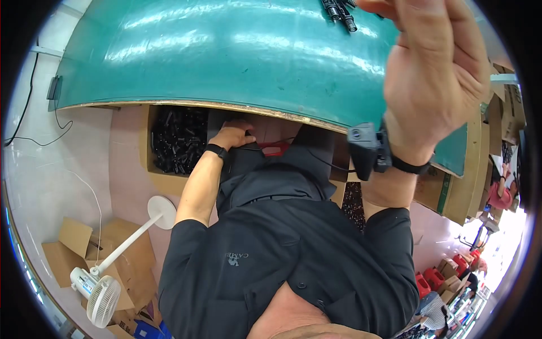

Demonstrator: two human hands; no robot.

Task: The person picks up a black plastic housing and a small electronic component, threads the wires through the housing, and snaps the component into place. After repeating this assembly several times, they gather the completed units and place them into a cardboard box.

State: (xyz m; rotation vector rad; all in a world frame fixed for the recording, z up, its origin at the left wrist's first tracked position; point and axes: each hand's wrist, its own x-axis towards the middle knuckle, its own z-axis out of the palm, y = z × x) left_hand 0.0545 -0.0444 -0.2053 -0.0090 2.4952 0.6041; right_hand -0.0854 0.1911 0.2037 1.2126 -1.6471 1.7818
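My right hand [435, 73] is raised close to the camera, over the right part of the green-topped table [226, 56]. Its fingertips run past the upper edge of the picture, so whatever they may hold is hidden. Beside its bent finger lie several black parts with metal coil springs [340, 14] on the tabletop. My left hand [230, 134] rests low on my dark trousers by the table's front edge, its thumb apart from the fingers. Nothing shows in its grasp.
A cardboard box of small black parts [179, 138] stands under the table, beside my left forearm. More dark pieces [353, 206] lie below on the right. A white fan [103, 296] and open cartons [70, 248] are at lower left. People [499, 195] and red stools [433, 278] appear far right.
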